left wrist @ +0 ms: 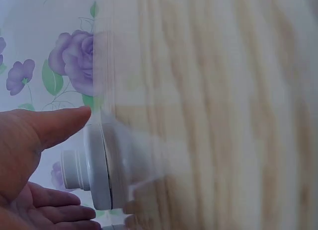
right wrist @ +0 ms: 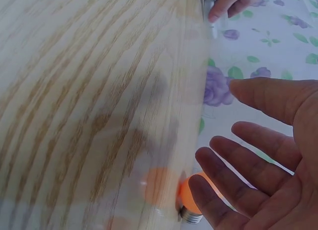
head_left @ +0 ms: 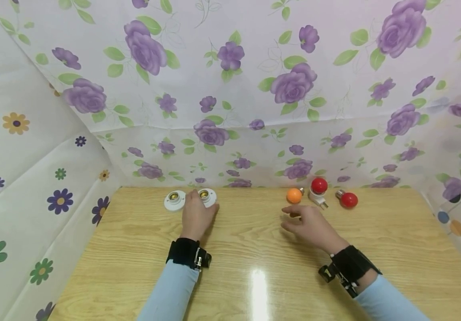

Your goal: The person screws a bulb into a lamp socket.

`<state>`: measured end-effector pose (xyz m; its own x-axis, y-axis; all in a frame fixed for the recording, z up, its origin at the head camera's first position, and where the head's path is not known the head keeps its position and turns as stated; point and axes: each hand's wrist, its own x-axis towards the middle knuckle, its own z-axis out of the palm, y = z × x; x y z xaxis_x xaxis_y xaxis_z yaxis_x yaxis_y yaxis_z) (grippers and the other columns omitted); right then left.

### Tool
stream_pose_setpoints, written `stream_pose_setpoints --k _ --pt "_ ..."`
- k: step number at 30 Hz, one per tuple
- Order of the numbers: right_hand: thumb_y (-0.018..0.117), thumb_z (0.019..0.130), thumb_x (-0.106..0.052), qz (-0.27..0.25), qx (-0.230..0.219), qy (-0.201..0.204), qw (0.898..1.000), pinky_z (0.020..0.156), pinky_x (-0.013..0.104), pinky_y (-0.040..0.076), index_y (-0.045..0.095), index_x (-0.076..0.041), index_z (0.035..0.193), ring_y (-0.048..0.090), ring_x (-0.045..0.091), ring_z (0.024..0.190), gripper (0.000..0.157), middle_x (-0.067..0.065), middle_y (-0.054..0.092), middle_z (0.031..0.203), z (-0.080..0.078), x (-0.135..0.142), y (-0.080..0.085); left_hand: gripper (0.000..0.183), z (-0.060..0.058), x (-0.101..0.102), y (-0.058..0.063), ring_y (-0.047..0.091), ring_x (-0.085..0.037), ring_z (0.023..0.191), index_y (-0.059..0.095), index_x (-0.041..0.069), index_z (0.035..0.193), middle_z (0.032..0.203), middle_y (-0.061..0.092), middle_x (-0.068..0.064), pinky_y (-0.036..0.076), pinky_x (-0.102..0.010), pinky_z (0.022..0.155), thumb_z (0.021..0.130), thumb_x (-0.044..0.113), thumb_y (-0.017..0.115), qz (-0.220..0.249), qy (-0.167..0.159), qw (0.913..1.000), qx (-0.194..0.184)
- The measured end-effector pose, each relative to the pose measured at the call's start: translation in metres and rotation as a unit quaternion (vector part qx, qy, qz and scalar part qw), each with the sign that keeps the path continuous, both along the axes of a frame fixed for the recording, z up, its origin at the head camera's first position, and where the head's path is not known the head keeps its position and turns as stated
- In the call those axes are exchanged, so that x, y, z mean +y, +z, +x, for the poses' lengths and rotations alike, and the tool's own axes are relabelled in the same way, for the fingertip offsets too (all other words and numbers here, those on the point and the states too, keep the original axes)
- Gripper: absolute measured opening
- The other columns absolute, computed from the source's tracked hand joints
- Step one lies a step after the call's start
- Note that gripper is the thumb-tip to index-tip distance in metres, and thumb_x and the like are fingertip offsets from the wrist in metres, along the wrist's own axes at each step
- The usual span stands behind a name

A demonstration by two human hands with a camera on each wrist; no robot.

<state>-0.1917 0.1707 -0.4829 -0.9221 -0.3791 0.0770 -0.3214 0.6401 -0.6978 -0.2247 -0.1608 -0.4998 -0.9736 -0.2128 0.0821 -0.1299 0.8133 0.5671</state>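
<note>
My left hand [head_left: 198,216] is over the right one of two round white lamp holders, its thumb and fingers spread to either side of that lamp holder [left wrist: 98,165]. In the left wrist view the thumb is straight, with its tip close to the base's edge. The other lamp holder [head_left: 174,200] lies just left of the hand, brass-coloured inside. My right hand [head_left: 309,225] hovers above the table with loosely bent fingers and nothing in them. Nearest to it lies an orange bulb [head_left: 294,195] with a metal screw base, partly behind the fingers in the right wrist view.
Right of the orange bulb, a red bulb [head_left: 319,185] stands in a white plug-in socket [head_left: 318,198] with prongs. Another red bulb [head_left: 349,200] lies further right. The wooden table [head_left: 238,249] ends at a flowered cloth [head_left: 230,111] behind.
</note>
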Motion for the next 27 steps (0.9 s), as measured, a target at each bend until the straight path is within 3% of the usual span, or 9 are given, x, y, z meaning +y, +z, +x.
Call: stream_pose_setpoints --k 9,17,22,27 --pt "0.069 0.084 -0.03 0.002 -0.011 0.003 1.0 0.085 0.036 0.046 0.061 -0.01 0.12 0.055 0.021 0.104 0.042 0.003 0.06 0.116 0.0025 -0.0012 0.0026 0.079 -0.0012 0.0019 0.0004 0.037 -0.041 0.122 0.04 -0.008 0.132 0.131 0.041 -0.027 0.04 -0.046 0.091 0.078 0.04 0.072 -0.042 0.0 0.9989 -0.022" --pt "0.069 0.084 -0.029 0.002 -0.009 0.005 1.0 0.085 0.036 0.046 0.061 -0.01 0.119 0.056 0.021 0.103 0.041 0.003 0.061 0.116 0.0032 -0.0016 0.0048 0.068 -0.0009 0.0028 0.0018 0.048 -0.035 0.104 0.049 -0.006 0.12 0.112 0.048 -0.022 0.046 -0.041 0.081 0.076 0.04 0.075 -0.074 0.0 0.9972 -0.005" --pt "0.068 0.085 -0.03 0.002 -0.017 0.003 1.0 0.085 0.036 0.045 0.061 -0.01 0.12 0.055 0.021 0.104 0.041 0.003 0.06 0.117 0.0042 -0.0009 0.0075 0.068 0.0005 0.0044 0.0038 0.046 -0.033 0.099 0.053 -0.005 0.115 0.105 0.046 -0.019 0.044 -0.04 0.079 0.071 0.042 0.078 -0.07 -0.001 0.9976 0.0" --pt "0.067 0.085 -0.031 0.008 0.006 0.001 1.0 0.084 0.037 0.046 0.062 -0.011 0.119 0.056 0.019 0.103 0.04 0.002 0.061 0.116 0.002 0.001 0.008 0.062 0.003 0.0077 0.0057 0.041 -0.029 0.093 0.057 -0.003 0.102 0.097 0.042 -0.014 0.042 -0.037 0.076 0.065 0.042 0.08 -0.045 0.0 0.9989 0.009"
